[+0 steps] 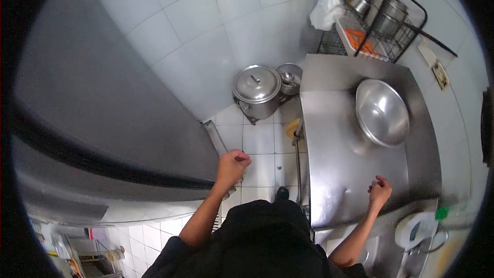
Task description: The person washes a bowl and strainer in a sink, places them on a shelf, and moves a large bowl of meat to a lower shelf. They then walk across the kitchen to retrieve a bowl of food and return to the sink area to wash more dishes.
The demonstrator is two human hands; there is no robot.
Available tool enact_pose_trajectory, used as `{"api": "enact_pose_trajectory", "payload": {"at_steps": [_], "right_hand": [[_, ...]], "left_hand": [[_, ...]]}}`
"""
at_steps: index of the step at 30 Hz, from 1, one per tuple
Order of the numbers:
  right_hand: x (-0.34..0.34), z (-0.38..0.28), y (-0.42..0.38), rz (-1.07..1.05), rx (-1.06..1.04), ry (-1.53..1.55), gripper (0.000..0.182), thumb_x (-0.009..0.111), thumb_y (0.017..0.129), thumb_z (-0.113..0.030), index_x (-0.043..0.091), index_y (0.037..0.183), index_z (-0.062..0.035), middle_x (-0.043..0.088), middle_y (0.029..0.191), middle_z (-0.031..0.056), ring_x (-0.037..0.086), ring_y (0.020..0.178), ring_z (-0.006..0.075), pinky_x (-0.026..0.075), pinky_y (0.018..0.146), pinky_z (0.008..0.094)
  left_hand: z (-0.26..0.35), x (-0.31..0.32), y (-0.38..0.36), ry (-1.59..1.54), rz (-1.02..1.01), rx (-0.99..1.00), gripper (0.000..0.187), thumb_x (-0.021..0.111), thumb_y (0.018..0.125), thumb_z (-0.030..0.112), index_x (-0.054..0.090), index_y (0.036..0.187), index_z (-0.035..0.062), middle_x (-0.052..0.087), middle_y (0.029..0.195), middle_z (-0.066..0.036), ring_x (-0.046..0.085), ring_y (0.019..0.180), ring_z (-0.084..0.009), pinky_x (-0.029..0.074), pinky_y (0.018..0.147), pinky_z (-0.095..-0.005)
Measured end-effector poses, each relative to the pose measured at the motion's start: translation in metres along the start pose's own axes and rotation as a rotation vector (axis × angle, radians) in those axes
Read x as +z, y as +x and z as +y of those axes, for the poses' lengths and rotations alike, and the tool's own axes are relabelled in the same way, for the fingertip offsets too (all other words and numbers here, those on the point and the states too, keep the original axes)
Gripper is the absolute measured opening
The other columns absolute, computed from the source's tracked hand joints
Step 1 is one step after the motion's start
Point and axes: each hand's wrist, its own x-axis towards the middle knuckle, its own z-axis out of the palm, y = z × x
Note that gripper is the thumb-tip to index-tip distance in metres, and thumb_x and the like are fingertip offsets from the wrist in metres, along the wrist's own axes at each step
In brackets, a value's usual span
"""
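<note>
My left hand (pixel 233 166) hangs over the tiled floor beside the grey fridge-like cabinet (pixel 113 87), its fingers curled together; whether anything is in them cannot be made out. My right hand (pixel 380 190) is above the front part of the steel counter (pixel 334 149), fingers loosely bent and partly apart, with nothing visible in them. A large steel bowl (pixel 383 113) leans tilted against the counter's back wall, farther forward than my right hand and not touched by it.
A lidded steel pot (pixel 257 86) and smaller bowls (pixel 289 78) stand low near the tiled wall. A wire rack (pixel 399 38) holds steel containers and an orange item. Near my right forearm is a sink (pixel 381 242) with a white object (pixel 411 230).
</note>
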Motion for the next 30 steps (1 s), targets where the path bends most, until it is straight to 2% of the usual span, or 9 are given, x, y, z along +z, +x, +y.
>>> {"api": "enact_pose_trajectory", "payload": {"at_steps": [3, 10, 15, 21, 24, 25, 27, 28, 30], "right_hand": [[0.024, -0.02, 0.043, 0.021, -0.15, -0.06, 0.015, 0.055, 0.073, 0.004, 0.059, 0.088, 0.0038, 0.056, 0.064, 0.007, 0.054, 0.052, 0.0128, 0.044, 0.045, 0.025], [0.055, -0.061, 0.1, -0.078, -0.133, 0.025, 0.014, 0.057, 0.075, 0.001, 0.058, 0.089, 0.0037, 0.056, 0.064, 0.007, 0.053, 0.053, 0.0119, 0.044, 0.045, 0.0244], [0.059, -0.078, 0.101, 0.071, -0.136, -0.127, 0.01, 0.058, 0.076, 0.0, 0.059, 0.086, 0.0027, 0.056, 0.064, 0.006, 0.052, 0.053, 0.0118, 0.043, 0.044, 0.0242], [0.077, -0.061, 0.107, 0.215, 0.009, -0.328, 0.014, 0.059, 0.073, 0.002, 0.061, 0.086, 0.0039, 0.06, 0.069, 0.0085, 0.054, 0.053, 0.0122, 0.044, 0.046, 0.0255], [0.115, -0.093, 0.09, 0.33, -0.08, -0.295, 0.011, 0.055, 0.074, 0.002, 0.062, 0.083, 0.0042, 0.056, 0.062, 0.0066, 0.051, 0.049, 0.0111, 0.04, 0.043, 0.0241], [0.125, -0.109, 0.085, 0.333, -0.015, -0.238, 0.014, 0.055, 0.073, 0.002, 0.063, 0.085, 0.0039, 0.057, 0.063, 0.006, 0.053, 0.051, 0.0113, 0.04, 0.042, 0.0241], [0.137, -0.13, 0.081, 0.38, -0.012, -0.255, 0.013, 0.056, 0.073, 0.002, 0.062, 0.084, 0.0039, 0.057, 0.062, 0.0057, 0.053, 0.051, 0.011, 0.04, 0.042, 0.0239], [0.142, -0.139, 0.08, 0.391, -0.014, -0.271, 0.013, 0.056, 0.073, 0.002, 0.062, 0.084, 0.004, 0.057, 0.062, 0.0054, 0.053, 0.05, 0.0107, 0.04, 0.042, 0.0238], [0.149, -0.163, 0.08, 0.39, 0.043, -0.238, 0.014, 0.057, 0.071, 0.002, 0.062, 0.084, 0.0044, 0.06, 0.066, 0.0088, 0.056, 0.055, 0.013, 0.043, 0.047, 0.025]], "left_hand": [[-0.001, -0.006, 0.035, 0.085, 0.093, -0.062, 0.007, 0.067, 0.067, 0.004, 0.064, 0.072, 0.0005, 0.063, 0.066, -0.009, 0.06, 0.062, -0.0138, 0.047, 0.059, -0.0258], [-0.098, -0.017, 0.116, 0.269, 0.272, -0.232, 0.009, 0.068, 0.064, 0.008, 0.065, 0.071, 0.0023, 0.064, 0.067, -0.012, 0.062, 0.064, -0.021, 0.048, 0.062, -0.0311], [-0.167, -0.024, 0.171, 0.326, 0.273, -0.349, 0.01, 0.057, 0.066, 0.009, 0.065, 0.068, 0.0038, 0.063, 0.068, -0.015, 0.062, 0.065, -0.0263, 0.047, 0.061, -0.0353], [-0.309, 0.005, 0.302, 0.613, 0.08, -0.341, 0.013, 0.06, 0.063, 0.012, 0.066, 0.069, 0.0027, 0.061, 0.066, -0.017, 0.058, 0.054, -0.028, 0.047, 0.057, -0.0356], [-0.256, 0.018, 0.355, 0.493, -0.158, -0.514, 0.015, 0.062, 0.062, 0.016, 0.067, 0.07, 0.0042, 0.061, 0.067, -0.017, 0.06, 0.058, -0.028, 0.048, 0.059, -0.0375], [-0.27, 0.023, 0.382, 0.487, -0.179, -0.484, 0.015, 0.062, 0.062, 0.016, 0.067, 0.07, 0.0042, 0.061, 0.067, -0.017, 0.06, 0.058, -0.028, 0.048, 0.059, -0.0375], [-0.305, 0.036, 0.425, 0.96, -0.62, 0.417, 0.018, 0.065, 0.062, 0.021, 0.068, 0.07, 0.0064, 0.062, 0.067, -0.016, 0.061, 0.063, -0.0272, 0.048, 0.063, -0.038], [-0.303, 0.044, 0.442, 0.952, -0.628, 0.443, 0.018, 0.065, 0.062, 0.021, 0.068, 0.07, 0.0064, 0.062, 0.067, -0.016, 0.061, 0.063, -0.0272, 0.048, 0.063, -0.038], [-0.283, 0.059, 0.472, 0.753, -0.434, -0.025, 0.021, 0.067, 0.06, 0.026, 0.068, 0.07, 0.0074, 0.064, 0.071, -0.014, 0.062, 0.069, -0.0274, 0.048, 0.068, -0.038]]}}
